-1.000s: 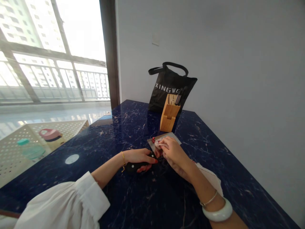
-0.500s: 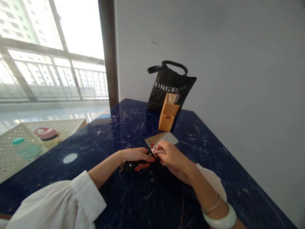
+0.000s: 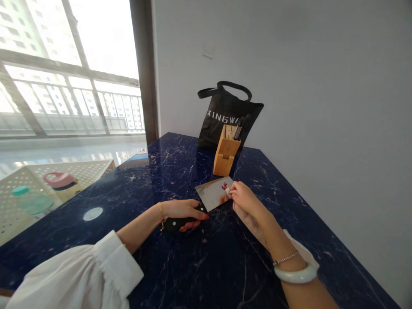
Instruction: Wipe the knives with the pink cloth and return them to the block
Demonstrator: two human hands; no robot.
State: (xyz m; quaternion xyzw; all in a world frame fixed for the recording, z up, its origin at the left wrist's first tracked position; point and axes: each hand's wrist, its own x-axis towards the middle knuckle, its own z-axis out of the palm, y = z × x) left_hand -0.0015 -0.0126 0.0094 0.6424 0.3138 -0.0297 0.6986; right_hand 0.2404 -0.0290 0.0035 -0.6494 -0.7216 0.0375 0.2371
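My left hand (image 3: 188, 212) is closed round the black riveted handle of a cleaver (image 3: 214, 193). Its wide, shiny blade points away to the right, low over the table. A pale pinkish cloth (image 3: 249, 222) is pinched in my right hand (image 3: 246, 197), at the blade's right end. The cloth trails back beneath my right forearm. Red nails and fingers show as a reflection on the blade. Just beyond the blade stands a wooden knife block (image 3: 224, 161) with dark-handled knives in its right side.
A black tote bag (image 3: 222, 103) stands behind the block, near the wall. On the dark blue marbled table (image 3: 206, 266) lies a white disc (image 3: 93, 213) at left. Past the left edge, a perforated cream basket (image 3: 93, 169) holds a pink-lidded bottle (image 3: 61, 182) and a teal-capped bottle (image 3: 32, 201).
My right hand has slid with the cloth from the handle end of the blade to its far right end, uncovering most of the blade. My left hand keeps its grip in nearly the same place.
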